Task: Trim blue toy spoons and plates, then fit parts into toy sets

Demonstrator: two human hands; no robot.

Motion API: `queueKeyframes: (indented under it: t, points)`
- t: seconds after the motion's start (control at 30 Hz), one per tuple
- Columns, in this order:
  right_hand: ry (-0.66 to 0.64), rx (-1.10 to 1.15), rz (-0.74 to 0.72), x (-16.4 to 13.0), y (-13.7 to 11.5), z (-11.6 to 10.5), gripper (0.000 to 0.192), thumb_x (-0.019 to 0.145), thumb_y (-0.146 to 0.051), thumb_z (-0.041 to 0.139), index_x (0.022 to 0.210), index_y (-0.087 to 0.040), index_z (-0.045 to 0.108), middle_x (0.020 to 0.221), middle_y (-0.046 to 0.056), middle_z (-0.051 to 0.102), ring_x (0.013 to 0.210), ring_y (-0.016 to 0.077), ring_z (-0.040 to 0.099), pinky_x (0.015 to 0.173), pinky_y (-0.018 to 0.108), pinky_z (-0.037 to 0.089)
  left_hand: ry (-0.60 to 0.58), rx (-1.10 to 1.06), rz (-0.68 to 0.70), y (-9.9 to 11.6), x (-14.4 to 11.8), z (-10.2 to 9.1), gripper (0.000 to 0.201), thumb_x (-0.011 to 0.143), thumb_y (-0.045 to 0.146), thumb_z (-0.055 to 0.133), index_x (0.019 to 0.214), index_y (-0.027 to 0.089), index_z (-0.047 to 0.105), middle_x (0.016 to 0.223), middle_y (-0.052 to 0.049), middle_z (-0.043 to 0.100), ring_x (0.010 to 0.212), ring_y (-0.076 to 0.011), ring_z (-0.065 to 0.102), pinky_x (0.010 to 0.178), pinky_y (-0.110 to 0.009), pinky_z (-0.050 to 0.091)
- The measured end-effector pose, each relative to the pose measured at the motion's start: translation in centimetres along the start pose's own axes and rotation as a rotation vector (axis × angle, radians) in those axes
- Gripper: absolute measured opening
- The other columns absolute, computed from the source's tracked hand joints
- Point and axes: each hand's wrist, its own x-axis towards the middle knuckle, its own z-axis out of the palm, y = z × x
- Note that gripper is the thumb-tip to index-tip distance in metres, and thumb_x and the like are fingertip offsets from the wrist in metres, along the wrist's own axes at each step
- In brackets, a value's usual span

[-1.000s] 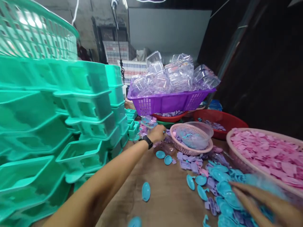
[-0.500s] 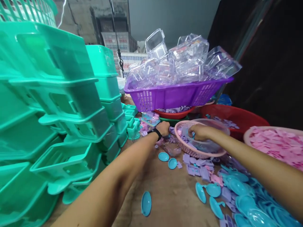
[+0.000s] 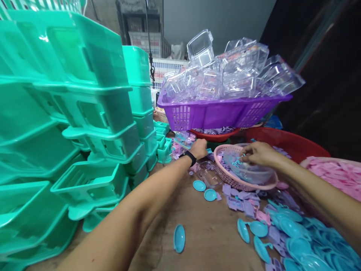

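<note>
While a dark backdrop fills the upper right of the frame and a grey panel the top centre, a brown surface spreads across the lower centre. Stacked green bins take up the left. A purple basket, upper centre to right, is heaped with clear boxes. Behind the right forearm sits a red basin with a few lavender pieces; at the right edge, a pink tub is full of pink pieces.

Right of centre, a pink basket holds small lavender parts and a clear bowl with turquoise bits. The bowl's mouth faces up, its longer spread running upper left to lower right. Over it the right hand bends its fingers at the bits; whether it grips one, I cannot tell. The left hand, at centre, is curled, its fingertips hidden, so its hold cannot be told. Just below it lies a clear tray, open side up. Turquoise ovals crowd the lower right; a lone oval, bottom centre, has its long axis nearly vertical.
</note>
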Motion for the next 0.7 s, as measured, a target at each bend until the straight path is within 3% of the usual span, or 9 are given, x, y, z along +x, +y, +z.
queueKeyframes:
  t: [0.17, 0.3, 0.37, 0.47, 0.57, 0.63, 0.7]
  points:
    - [0.087, 0.313, -0.006, -1.6, 0.0, -1.1, 0.017, 0.065, -0.033, 0.077, 0.075, -0.019, 0.075, 0.059, 0.003, 0.07, 0.053, 0.0162, 0.063, 0.052, 0.025, 0.048, -0.067, 0.068, 0.03, -0.1, 0.4, 0.0, 0.021, 0.091, 0.02, 0.069, 0.11, 0.01, 0.073, 0.111, -0.012, 0.075, 0.103, -0.0227, 0.071, 0.092, -0.035, 0.058]
    - [0.065, 0.342, -0.144, -6.0, -1.5, -0.7, 0.024, 0.064, -0.042, 0.078, 0.074, -0.021, 0.077, 0.062, 0.004, 0.07, 0.055, 0.018, 0.063, 0.048, 0.026, 0.046, -0.139, 0.125, 0.031, -0.2, 0.0, 1.1, 0.028, 0.096, 0.034, 0.068, 0.116, 0.015, 0.067, 0.116, -0.008, 0.07, 0.103, -0.0216, 0.069, 0.088, -0.04, 0.06]
    - [-0.016, 0.345, -0.172, -9.2, -2.5, 1.2, 0.023, 0.068, -0.045, 0.076, 0.072, -0.023, 0.077, 0.061, 0.003, 0.069, 0.054, 0.0179, 0.063, 0.047, 0.026, 0.046, -0.139, 0.151, 0.041, -0.2, -0.2, 1.4, 0.026, 0.096, 0.033, 0.067, 0.114, 0.015, 0.067, 0.114, -0.008, 0.07, 0.101, -0.0211, 0.07, 0.087, -0.039, 0.06]
    - [-0.108, 0.354, -0.258, -14.7, -3.5, 6.3, 0.015, 0.073, -0.04, 0.073, 0.074, -0.026, 0.078, 0.067, 0.002, 0.073, 0.059, 0.0187, 0.067, 0.051, 0.025, 0.05, -0.103, 0.184, 0.087, -0.1, -0.6, 1.2, 0.018, 0.091, 0.021, 0.071, 0.107, 0.012, 0.072, 0.106, -0.01, 0.074, 0.1, -0.0223, 0.072, 0.087, -0.035, 0.059]
    - [-0.118, 0.34, -0.286, -19.3, -4.1, 11.6, 0.011, 0.075, -0.028, 0.07, 0.082, -0.03, 0.08, 0.08, 0.001, 0.077, 0.076, 0.0198, 0.073, 0.068, 0.026, 0.057, -0.054, 0.2, 0.148, 0.1, -1.1, 0.8, 0.021, 0.084, 0.007, 0.069, 0.104, 0.007, 0.075, 0.105, -0.017, 0.076, 0.104, -0.0272, 0.073, 0.086, -0.03, 0.057]
    - [-0.167, 0.321, -0.262, -21.3, -4.3, 13.6, 0.013, 0.077, -0.026, 0.068, 0.083, -0.029, 0.079, 0.083, 0.002, 0.078, 0.082, 0.0213, 0.075, 0.071, 0.027, 0.058, -0.028, 0.196, 0.189, 0.0, -1.2, 0.8, 0.027, 0.084, 0.0, 0.062, 0.107, 0.004, 0.074, 0.108, -0.021, 0.075, 0.107, -0.0298, 0.072, 0.088, -0.031, 0.055]
    - [-0.208, 0.31, -0.242, -22.3, -4.4, 14.2, 0.018, 0.08, -0.028, 0.065, 0.091, -0.027, 0.08, 0.088, 0.004, 0.079, 0.088, 0.0234, 0.075, 0.071, 0.028, 0.059, -0.011, 0.181, 0.222, -0.3, -1.2, 1.1, 0.031, 0.082, -0.003, 0.058, 0.108, 0.002, 0.074, 0.11, -0.023, 0.074, 0.11, -0.0321, 0.07, 0.091, -0.035, 0.054]
